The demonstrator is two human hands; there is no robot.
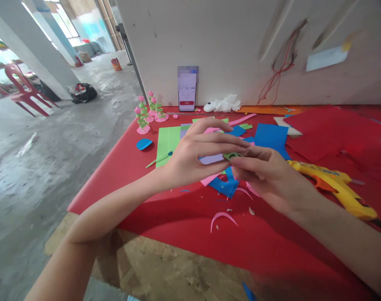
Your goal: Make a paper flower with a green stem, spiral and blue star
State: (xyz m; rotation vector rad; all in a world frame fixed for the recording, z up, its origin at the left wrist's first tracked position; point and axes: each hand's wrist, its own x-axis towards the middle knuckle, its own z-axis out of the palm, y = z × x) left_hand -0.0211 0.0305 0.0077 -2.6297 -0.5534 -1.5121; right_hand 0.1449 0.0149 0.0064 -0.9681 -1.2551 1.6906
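Note:
Between the fingertips of both hands is a small coil of green paper strip (231, 156), held above the table. My left hand (203, 152) reaches in from the left with its fingers stretched and its tips pinching the coil. My right hand (268, 171) grips the coil from the other side, thumb and fingers pressed together. Beneath them lie blue paper scraps (224, 188), a green sheet (167, 140) and pink cut strips (224, 215). A thin green paper stem with a blue tip (160, 159) rests left of my left hand.
A yellow glue gun (341, 188) lies at the right. Small pink and green paper flowers (143, 115) stand at the back left, near a blue paper disc (144, 144). An upright phone (187, 94) leans on the white panel. Red sheets (328, 133) are piled at the right.

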